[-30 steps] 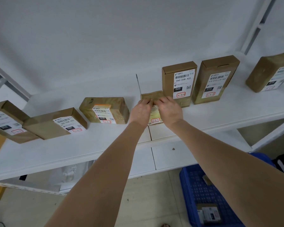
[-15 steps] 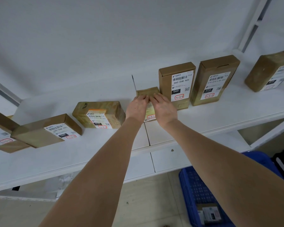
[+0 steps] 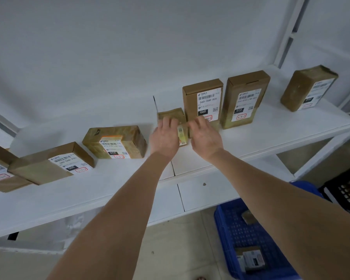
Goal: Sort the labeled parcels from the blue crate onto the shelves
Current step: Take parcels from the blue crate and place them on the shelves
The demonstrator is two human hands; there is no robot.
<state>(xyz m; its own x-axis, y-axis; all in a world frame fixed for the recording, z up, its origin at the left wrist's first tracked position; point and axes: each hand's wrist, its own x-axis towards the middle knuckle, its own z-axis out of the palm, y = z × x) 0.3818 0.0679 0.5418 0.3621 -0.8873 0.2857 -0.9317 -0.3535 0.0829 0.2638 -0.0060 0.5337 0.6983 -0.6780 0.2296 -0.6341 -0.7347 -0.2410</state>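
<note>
Seven parcels on the shelf (image 3: pixel 271 138); two in the blue crate (image 3: pixel 226 223); both hands' fingers spread

The scene is lit evenly by soft, diffuse light with no glare. Faint shadows are cast beside the brown cardboard parcels (image 3: pixel 202 104) on the white shelf (image 3: pixel 271 136). The hands (image 3: pixel 185 136) are smeared by motion blur. Straight lines are bowed by wide-angle distortion towards the edges, and the blue plastic crate (image 3: pixel 226 219) below is dimmer.
</note>
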